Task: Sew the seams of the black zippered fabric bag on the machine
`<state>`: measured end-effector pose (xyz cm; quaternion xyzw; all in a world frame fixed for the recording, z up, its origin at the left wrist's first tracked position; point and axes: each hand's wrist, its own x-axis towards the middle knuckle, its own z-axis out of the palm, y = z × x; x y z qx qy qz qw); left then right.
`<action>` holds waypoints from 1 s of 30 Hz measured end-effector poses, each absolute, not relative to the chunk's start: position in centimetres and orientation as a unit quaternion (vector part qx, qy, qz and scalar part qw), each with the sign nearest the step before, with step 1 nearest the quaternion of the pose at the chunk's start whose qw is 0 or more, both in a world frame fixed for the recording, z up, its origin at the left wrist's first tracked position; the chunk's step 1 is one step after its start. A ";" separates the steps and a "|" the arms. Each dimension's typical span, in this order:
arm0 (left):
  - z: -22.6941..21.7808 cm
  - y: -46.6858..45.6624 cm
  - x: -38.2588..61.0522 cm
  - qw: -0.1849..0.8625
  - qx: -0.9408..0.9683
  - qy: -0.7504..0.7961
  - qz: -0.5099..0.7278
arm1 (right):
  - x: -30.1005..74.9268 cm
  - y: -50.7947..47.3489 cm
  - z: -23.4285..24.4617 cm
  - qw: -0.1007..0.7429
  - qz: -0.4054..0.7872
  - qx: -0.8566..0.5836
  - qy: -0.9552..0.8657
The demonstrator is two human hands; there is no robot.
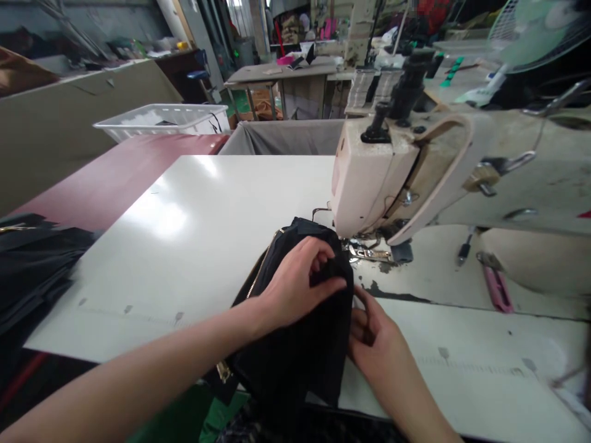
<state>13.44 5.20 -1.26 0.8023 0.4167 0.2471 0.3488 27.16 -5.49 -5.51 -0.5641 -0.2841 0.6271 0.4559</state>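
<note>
A black fabric piece with a gold-toothed zipper [295, 351] lies over the front edge of the white sewing table, its far end close to the needle area of the sewing machine [369, 178]. My left hand [300, 280] rests on top of the cloth, fingers curled and thumb bent toward them, gripping it near the right edge. Beside that edge, my right hand [373, 335] pinches the cloth from the right; some of its fingertips are hidden behind the fabric. The metal presser foot [369, 253] sits just beyond the cloth's right edge.
A stack of black fabric [37, 271] lies at the left. Behind the white table [221, 203] stand a white plastic basket [161, 117] and a grey cloth-lined bin [286, 136]. A pink-handled tool [497, 286] lies by the machine, and a fan [530, 37] is upper right.
</note>
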 end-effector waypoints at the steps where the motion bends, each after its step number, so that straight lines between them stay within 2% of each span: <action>1: -1.1 3.7 12.3 0.359 0.820 0.369 0.249 | 26.5 -6.3 -5.3 0.456 0.641 -0.552 -0.277; 4: -1.3 -0.2 9.2 0.354 0.874 0.286 0.171 | 24.6 -7.9 -3.9 0.459 0.644 -0.539 -0.289; 7: -2.3 -2.3 7.7 0.275 0.924 0.248 0.092 | 23.7 -8.6 -3.0 0.449 0.605 -0.556 -0.351; 9: -3.0 -2.9 7.3 0.235 0.943 0.221 0.084 | 23.5 -9.0 -3.0 0.443 0.568 -0.566 -0.400; 12: -2.8 -2.5 7.2 0.238 0.941 0.206 0.126 | 23.3 -9.7 -3.7 0.444 0.533 -0.580 -0.428; 15: -0.6 -1.4 6.9 0.271 0.902 0.257 0.217 | 22.9 -10.5 -4.2 0.446 0.550 -0.595 -0.380; 17: 1.0 -0.7 6.7 0.232 0.909 0.239 0.249 | 22.5 -10.9 -4.2 0.472 0.601 -0.567 -0.308; 19: 1.6 -0.6 6.6 0.155 0.954 0.155 0.204 | 22.1 -11.2 -4.2 0.496 0.653 -0.517 -0.243; 22: 0.6 -1.6 6.7 0.087 0.981 0.101 0.139 | 22.0 -11.5 -3.9 0.507 0.681 -0.482 -0.215; 26: -1.4 -3.4 7.1 0.092 0.962 0.124 0.225 | 22.2 -11.9 -3.4 0.506 0.681 -0.485 -0.212; 30: -1.5 -4.0 7.2 0.121 0.947 0.093 0.284 | 22.3 -12.6 -3.1 0.491 0.696 -0.489 -0.190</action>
